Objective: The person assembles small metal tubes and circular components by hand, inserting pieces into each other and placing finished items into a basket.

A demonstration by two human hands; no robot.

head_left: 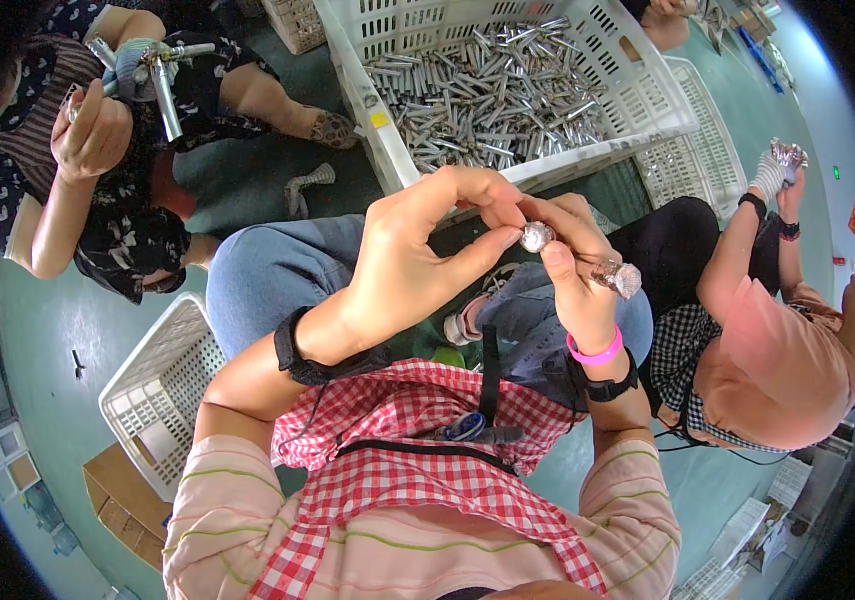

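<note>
The left hand (422, 245) pinches a shiny metal end (535, 237) between finger and thumb. The right hand (577, 255) curls closed around a second, bumpy metal end (619, 278); I can't tell if the two join. This looks like the handling step; the next move calls for steady fingers. Beyond, one big white plastic crate (379, 140) holds metal tubes (492, 95), too many to count.

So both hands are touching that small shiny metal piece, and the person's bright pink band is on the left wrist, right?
Not quite: in the head view, the bright pink band is on the right wrist, not the left. The left hand and right hand are indeed both touching the small shiny metal piece.
</note>
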